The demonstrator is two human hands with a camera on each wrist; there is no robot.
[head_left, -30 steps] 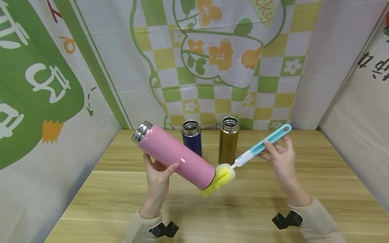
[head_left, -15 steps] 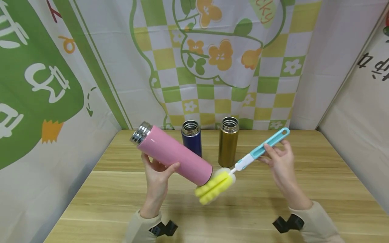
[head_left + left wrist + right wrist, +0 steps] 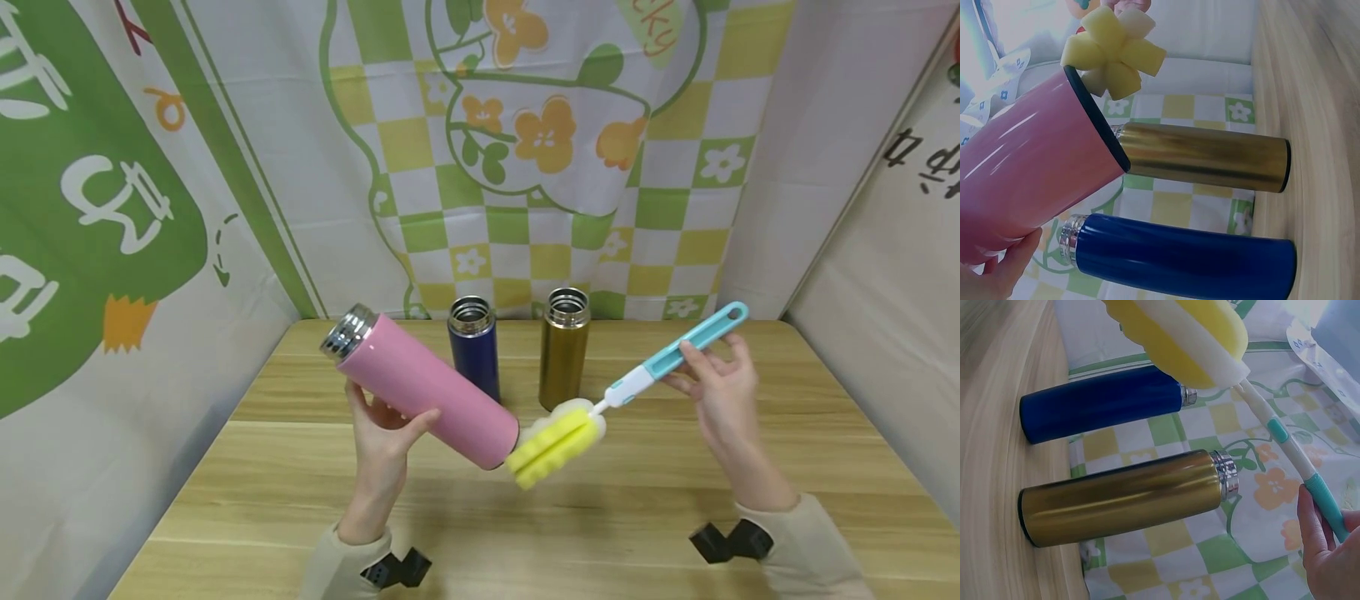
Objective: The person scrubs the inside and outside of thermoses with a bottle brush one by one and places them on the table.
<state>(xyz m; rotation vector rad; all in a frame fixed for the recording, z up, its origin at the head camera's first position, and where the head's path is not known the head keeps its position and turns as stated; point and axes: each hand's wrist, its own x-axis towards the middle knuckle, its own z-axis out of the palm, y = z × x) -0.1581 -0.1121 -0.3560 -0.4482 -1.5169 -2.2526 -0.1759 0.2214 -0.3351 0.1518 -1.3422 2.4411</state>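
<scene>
The pink bottle (image 3: 431, 392), a glossy cylinder with a shiny steel neck, hangs tilted above the wood-grained table (image 3: 247, 500), base low toward the brush (image 3: 628, 387). That brush has a ridged, spongy yellow-and-white head and a smooth turquoise handle; its head sits right by the base, though I can't tell whether they touch. The left hand (image 3: 381, 446) grips the pink bottle from below, thumb across its side; the right hand (image 3: 723, 398) pinches the handle. Behind, the blue bottle (image 3: 476, 354) and satiny gold bottle (image 3: 565, 358) stand upright.
</scene>
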